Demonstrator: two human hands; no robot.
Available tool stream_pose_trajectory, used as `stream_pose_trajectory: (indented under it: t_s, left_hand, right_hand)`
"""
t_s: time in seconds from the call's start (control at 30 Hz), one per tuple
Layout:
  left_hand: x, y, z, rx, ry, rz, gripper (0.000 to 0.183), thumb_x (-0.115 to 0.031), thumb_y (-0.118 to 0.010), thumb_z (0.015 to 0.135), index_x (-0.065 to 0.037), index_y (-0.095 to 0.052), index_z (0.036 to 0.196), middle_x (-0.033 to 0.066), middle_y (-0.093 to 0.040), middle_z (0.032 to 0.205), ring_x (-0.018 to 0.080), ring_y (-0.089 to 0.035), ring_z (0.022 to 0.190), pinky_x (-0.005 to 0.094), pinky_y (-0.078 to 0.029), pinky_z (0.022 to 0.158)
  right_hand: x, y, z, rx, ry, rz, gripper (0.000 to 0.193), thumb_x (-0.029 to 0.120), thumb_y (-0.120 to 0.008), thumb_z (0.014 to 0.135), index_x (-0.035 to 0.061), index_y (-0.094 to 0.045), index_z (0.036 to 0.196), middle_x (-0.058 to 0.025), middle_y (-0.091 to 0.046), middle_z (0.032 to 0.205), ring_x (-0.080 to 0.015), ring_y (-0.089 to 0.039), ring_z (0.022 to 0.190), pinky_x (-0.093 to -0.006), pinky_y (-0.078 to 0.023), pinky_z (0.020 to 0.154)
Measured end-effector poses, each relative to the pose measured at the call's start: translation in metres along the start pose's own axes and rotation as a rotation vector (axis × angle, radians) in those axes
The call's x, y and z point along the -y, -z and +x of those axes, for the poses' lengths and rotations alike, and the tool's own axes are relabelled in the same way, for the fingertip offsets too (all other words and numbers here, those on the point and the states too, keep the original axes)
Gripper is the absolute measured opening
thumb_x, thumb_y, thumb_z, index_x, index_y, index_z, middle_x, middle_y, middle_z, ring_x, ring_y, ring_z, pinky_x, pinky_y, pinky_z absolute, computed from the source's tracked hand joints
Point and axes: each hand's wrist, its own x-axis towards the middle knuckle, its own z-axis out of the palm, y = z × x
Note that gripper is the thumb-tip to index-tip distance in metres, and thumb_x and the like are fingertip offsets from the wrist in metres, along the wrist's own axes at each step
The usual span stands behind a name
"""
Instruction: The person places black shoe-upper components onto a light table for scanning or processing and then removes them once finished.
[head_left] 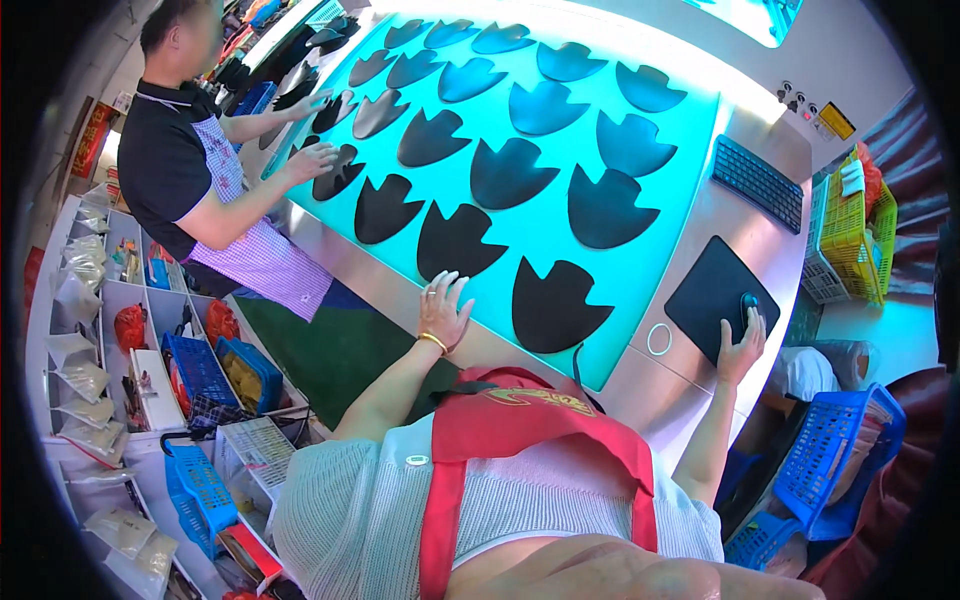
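Observation:
Rows of dark leather-like cut pieces, each with a notched top and curved lower edge, lie on a glowing turquoise table surface. My left hand rests flat at the table's near edge, fingers spread, just below a black cut piece. It wears a ring and a gold bracelet and holds nothing. To the right, my right hand is on a small dark computer mouse, its fingers around the mouse. Beneath that is a black mouse pad.
At the left, a person in a checked apron reaches over the table's far-left pieces. A black keyboard lies beyond the mouse pad. Blue baskets stand low right, a yellow crate farther up. Shelves with bags line the left.

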Motion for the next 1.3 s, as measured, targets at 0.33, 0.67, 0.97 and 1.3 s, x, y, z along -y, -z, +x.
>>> stream_pose_trajectory:
  t_s: [0.33, 0.67, 0.97, 1.3]
  left_hand:
    - [-0.001, 0.002, 0.003, -0.001, -0.004, -0.025, 0.045, -0.033, -0.062, 0.093, -0.012, -0.057, 0.133, 0.0106, -0.052, 0.139, 0.0304, -0.043, 0.136, 0.0483, -0.031, 0.112]
    - [0.001, 0.003, 0.009, -0.045, -0.011, -0.042, 0.044, -0.032, -0.063, 0.093, -0.012, -0.058, 0.13, 0.0111, -0.054, 0.136, 0.0312, -0.044, 0.135, 0.0493, -0.03, 0.112]
    - [0.001, -0.002, -0.005, -0.039, 0.009, -0.022, 0.043, -0.037, -0.064, 0.091, -0.015, -0.061, 0.127, 0.0091, -0.055, 0.135, 0.0292, -0.046, 0.133, 0.0483, -0.033, 0.111]
    - [0.002, 0.0, -0.003, -0.071, 0.005, -0.019, 0.043, -0.038, -0.063, 0.092, -0.015, -0.06, 0.128, 0.0087, -0.055, 0.133, 0.0285, -0.046, 0.132, 0.0478, -0.032, 0.111]
  right_hand:
    - [-0.028, -0.019, 0.008, -0.051, -0.188, -0.013, 0.06, 0.031, -0.076, 0.088, 0.0027, -0.055, 0.137, -0.0177, -0.058, 0.137, -0.0366, -0.052, 0.128, -0.045, -0.04, 0.11]
    - [-0.041, -0.034, 0.022, 0.0, -0.302, -0.034, 0.057, 0.031, -0.075, 0.087, 0.0035, -0.057, 0.134, -0.0175, -0.061, 0.131, -0.0371, -0.055, 0.121, -0.0449, -0.043, 0.106]
    - [-0.045, -0.032, 0.015, -0.04, -0.375, -0.007, 0.063, 0.03, -0.077, 0.083, -0.0003, -0.053, 0.133, -0.0206, -0.058, 0.131, -0.039, -0.053, 0.124, -0.0474, -0.042, 0.107]
    - [-0.039, -0.037, 0.025, -0.071, -0.408, -0.067, 0.052, 0.035, -0.072, 0.089, 0.0032, -0.059, 0.127, -0.0171, -0.062, 0.124, -0.0375, -0.055, 0.119, -0.0475, -0.045, 0.103]
